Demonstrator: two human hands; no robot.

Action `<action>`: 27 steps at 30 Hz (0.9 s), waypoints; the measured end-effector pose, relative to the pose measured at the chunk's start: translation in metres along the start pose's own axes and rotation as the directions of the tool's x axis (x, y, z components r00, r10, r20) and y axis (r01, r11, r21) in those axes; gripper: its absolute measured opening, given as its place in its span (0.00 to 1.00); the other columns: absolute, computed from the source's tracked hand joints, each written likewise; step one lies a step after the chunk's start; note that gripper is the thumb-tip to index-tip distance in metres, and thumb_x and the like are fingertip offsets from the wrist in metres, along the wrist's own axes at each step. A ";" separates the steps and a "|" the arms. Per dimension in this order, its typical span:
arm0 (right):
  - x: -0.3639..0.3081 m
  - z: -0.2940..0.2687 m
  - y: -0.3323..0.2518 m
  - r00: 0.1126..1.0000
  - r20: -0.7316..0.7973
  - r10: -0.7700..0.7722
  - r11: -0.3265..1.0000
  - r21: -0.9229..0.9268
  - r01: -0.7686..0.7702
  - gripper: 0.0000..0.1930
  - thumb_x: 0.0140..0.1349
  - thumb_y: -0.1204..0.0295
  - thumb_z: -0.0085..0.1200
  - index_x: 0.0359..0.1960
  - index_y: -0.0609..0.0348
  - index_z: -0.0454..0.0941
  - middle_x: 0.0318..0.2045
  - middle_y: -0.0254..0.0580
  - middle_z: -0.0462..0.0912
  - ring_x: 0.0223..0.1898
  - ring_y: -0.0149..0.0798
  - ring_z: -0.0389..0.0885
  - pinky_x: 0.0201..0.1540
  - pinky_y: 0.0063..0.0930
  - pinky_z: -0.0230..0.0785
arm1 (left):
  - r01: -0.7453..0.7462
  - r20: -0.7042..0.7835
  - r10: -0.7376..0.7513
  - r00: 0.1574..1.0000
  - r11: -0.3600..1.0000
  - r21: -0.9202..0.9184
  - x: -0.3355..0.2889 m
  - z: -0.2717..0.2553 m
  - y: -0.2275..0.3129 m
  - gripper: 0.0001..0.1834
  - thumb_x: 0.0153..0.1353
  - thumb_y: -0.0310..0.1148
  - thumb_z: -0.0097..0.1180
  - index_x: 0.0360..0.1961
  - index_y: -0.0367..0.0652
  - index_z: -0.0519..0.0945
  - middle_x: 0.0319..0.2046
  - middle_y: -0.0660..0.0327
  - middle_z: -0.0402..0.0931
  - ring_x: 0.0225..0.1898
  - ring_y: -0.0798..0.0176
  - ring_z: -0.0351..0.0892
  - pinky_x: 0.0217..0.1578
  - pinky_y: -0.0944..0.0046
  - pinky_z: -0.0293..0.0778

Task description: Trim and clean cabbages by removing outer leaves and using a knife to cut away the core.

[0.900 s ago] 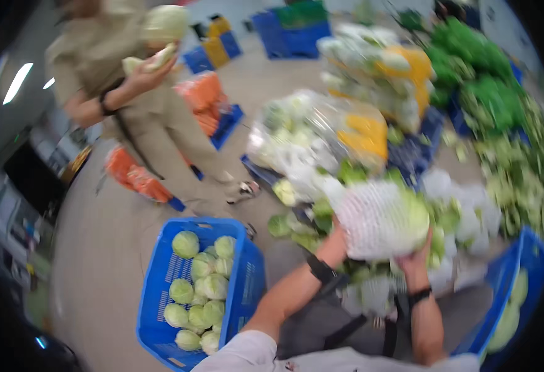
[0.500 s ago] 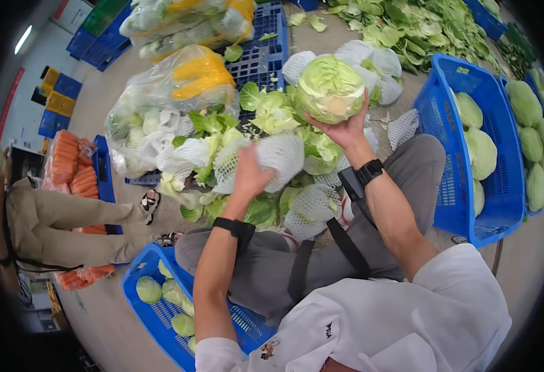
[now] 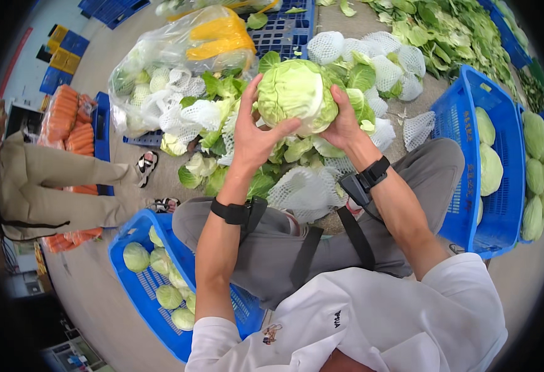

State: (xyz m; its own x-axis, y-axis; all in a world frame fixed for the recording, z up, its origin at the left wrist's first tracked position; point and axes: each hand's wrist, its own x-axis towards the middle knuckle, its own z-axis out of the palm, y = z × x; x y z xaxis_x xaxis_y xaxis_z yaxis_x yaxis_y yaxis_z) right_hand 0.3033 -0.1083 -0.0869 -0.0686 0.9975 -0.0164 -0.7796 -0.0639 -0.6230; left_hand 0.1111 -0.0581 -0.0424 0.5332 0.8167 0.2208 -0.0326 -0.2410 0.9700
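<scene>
Left hand (image 3: 253, 137) and right hand (image 3: 344, 126) cupped a green cabbage (image 3: 294, 93) by its sides, on the far side of white foam netting (image 3: 306, 191); probably hefty, firm but easily bruised, it suited a broad hold underneath.

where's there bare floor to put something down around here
Bare floor shows left of the lower-left blue crate; a narrow strip runs between the blue pallet and the leaf heap. It's crowded beneath the held cabbage, with loose leaves and white foam nets.
</scene>
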 end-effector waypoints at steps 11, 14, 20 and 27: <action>0.004 0.067 -0.016 0.706 0.612 -0.357 -0.039 -0.764 0.644 0.63 0.34 0.55 0.82 0.74 0.58 0.56 0.71 0.51 0.61 0.72 0.49 0.61 0.73 0.44 0.54 | 0.209 0.124 -0.187 0.975 0.553 -0.806 -0.033 -0.020 0.002 0.52 0.60 0.67 0.58 0.75 0.46 0.55 0.71 0.55 0.62 0.70 0.51 0.65 0.68 0.46 0.67; 0.008 0.076 -0.022 0.741 0.606 -0.289 0.008 -0.773 0.635 0.62 0.37 0.54 0.81 0.75 0.54 0.57 0.72 0.48 0.61 0.73 0.49 0.60 0.73 0.47 0.54 | 0.144 0.053 -0.176 0.983 0.562 -0.815 -0.035 -0.026 0.002 0.51 0.59 0.63 0.63 0.74 0.44 0.57 0.69 0.55 0.64 0.69 0.53 0.67 0.67 0.48 0.68; 0.037 0.103 -0.071 0.897 0.441 0.021 0.384 -0.832 0.400 0.52 0.43 0.54 0.79 0.72 0.44 0.66 0.67 0.40 0.70 0.69 0.46 0.67 0.68 0.50 0.64 | 0.111 -0.006 -0.160 0.987 0.710 -0.696 -0.035 -0.046 -0.006 0.51 0.55 0.55 0.69 0.72 0.41 0.59 0.65 0.54 0.69 0.65 0.56 0.73 0.62 0.53 0.74; 0.047 0.128 -0.097 0.808 0.563 0.175 -0.101 -0.806 0.583 0.32 0.48 0.57 0.78 0.54 0.56 0.81 0.43 0.39 0.80 0.47 0.36 0.79 0.46 0.36 0.77 | 0.140 -0.011 -0.216 0.976 0.669 -0.730 -0.038 -0.050 -0.011 0.53 0.52 0.54 0.70 0.72 0.39 0.59 0.63 0.54 0.71 0.63 0.56 0.74 0.61 0.53 0.75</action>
State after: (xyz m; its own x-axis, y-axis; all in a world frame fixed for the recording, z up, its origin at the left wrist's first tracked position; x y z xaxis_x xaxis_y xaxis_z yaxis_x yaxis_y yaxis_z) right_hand 0.2956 -0.0591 0.0727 -0.5422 0.7779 0.3177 0.5403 0.6124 -0.5772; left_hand 0.0494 -0.0603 -0.0566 0.5181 0.8553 0.0068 -0.5640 0.3356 0.7545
